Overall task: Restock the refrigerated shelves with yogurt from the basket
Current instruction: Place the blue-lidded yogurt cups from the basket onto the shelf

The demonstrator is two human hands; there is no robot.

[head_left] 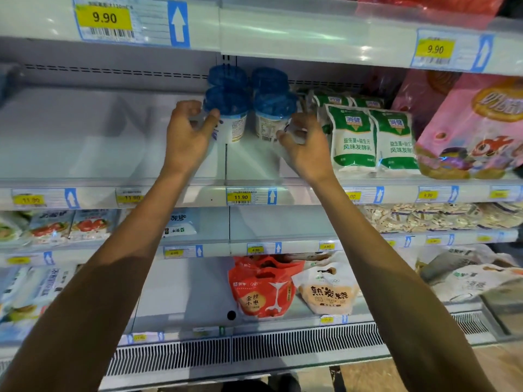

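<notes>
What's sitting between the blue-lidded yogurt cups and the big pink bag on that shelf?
Green-and-white pouches stand between the yogurt cups and the pink bag, in the head view.

Read "9.90" on the upper-left yellow paper price tag [104,17] — "11.90" on the middle-shelf yellow tag [240,197]; "消健" on the green-and-white plastic pouch [353,137]; "熟炭烧" on the beige plastic bag [328,295].
</notes>
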